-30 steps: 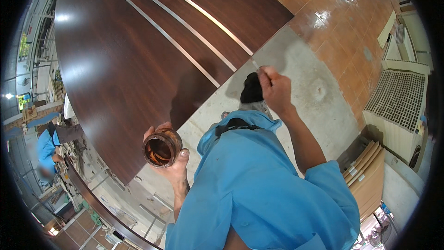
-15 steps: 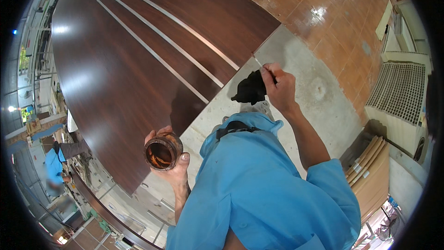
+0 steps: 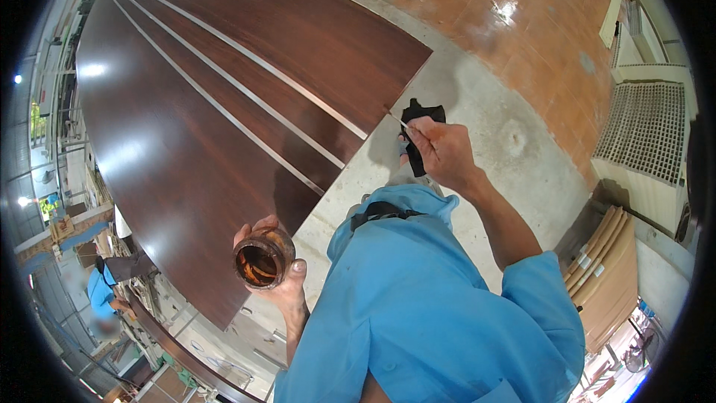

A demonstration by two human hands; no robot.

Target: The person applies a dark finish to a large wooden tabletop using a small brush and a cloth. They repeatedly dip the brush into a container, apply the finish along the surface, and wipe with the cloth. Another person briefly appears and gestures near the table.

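My left hand (image 3: 287, 295) is wrapped round a small open jar (image 3: 280, 248), tilted so that dark brown liquid and orange-brown streaks show inside. In the fingers of my right hand (image 3: 445, 151) is a thin, light-handled brush (image 3: 399, 121). Its dark tip is at the near edge of a large glossy dark-brown wood panel (image 3: 246, 142); whether it touches cannot be made out. A black cloth (image 3: 424, 111) hangs at the same hand, partly hidden by the fingers. Three pale strips (image 3: 294, 90) run lengthwise along the panel.
Concrete floor (image 3: 477, 104) borders the panel, with orange tiles (image 3: 537, 67) beyond. At the right stand a white grid-fronted unit (image 3: 645, 130) and several leaning tan boards (image 3: 608, 283). Another person in blue (image 3: 101, 291) bends at the far left, beside a long brown rail (image 3: 171, 343).
My right hand has shifted slightly left and down, with the brush tip moving along the panel's edge toward the strips. The black cloth hangs differently. My left hand keeps the jar, slightly lower.
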